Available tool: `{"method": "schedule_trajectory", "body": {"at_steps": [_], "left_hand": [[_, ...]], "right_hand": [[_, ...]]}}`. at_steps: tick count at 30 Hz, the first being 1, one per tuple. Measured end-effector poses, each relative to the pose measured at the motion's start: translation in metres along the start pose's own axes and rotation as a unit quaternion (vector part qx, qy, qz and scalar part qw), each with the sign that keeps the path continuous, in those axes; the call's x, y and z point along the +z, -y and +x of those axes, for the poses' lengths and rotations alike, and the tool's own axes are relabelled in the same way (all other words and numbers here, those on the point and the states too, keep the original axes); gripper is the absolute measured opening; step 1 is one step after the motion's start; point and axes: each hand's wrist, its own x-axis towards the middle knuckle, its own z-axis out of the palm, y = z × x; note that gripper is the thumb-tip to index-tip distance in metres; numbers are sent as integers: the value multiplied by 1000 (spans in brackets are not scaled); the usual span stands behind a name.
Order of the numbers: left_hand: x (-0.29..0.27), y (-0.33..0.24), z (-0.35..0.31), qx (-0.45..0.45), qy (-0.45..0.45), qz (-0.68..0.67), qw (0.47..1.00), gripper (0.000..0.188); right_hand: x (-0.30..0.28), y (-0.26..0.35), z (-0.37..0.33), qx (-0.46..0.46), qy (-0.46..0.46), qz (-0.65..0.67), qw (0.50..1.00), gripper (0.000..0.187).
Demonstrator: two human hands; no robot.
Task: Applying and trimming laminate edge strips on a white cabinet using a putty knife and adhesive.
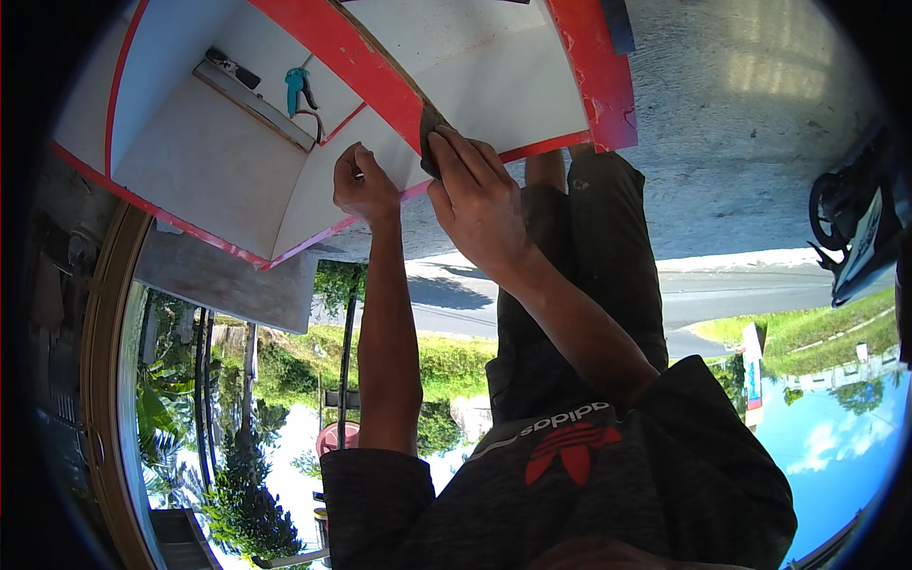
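Note:
A large white box-like cabinet (209,161) with red edges fills the upper left. A red-faced divider board (366,71) runs through it toward me. My right hand (478,195) is at the near end of this board, its fingers closed over a thin dark pad (429,142) that lies against the board's edge. The pad's exact kind is unclear. Just left of it, my left hand (366,185) is raised near the cabinet's front rim, fingers curled in toward the thumb. Whatever it may hold is hidden.
Inside the cabinet, a teal-and-black hand tool (296,87) and a dark object (233,68) are by a narrow ledge (255,104). Grey concrete floor (731,142) extends right, with a parked motorbike (855,228) at its far right. A brown wooden frame (109,351) stands left.

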Motion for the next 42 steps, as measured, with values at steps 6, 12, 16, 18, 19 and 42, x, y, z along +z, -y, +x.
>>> {"method": "schedule_trajectory", "body": {"at_steps": [6,12,16,18,19,42], "left_hand": [[-1,-1,2,8,4,-1,1000,18],[-4,0,3,9,0,2,1000,19],[0,-3,3,-4,6,-5,1000,19],[3,-4,3,5,5,8,1000,19],[3,-5,3,4,4,8,1000,19],[-2,-3,4,-9,-21,0,1000,20]], "right_hand": [[-1,-5,-1,2,0,27,1000,37],[-23,-17,15,-46,-47,122,990,32],[-11,-24,36,24,-61,119,991,24],[-3,-19,32,34,-40,131,990,23],[-2,-17,28,8,-55,133,990,23],[-22,-15,43,39,-84,116,989,19]]}}
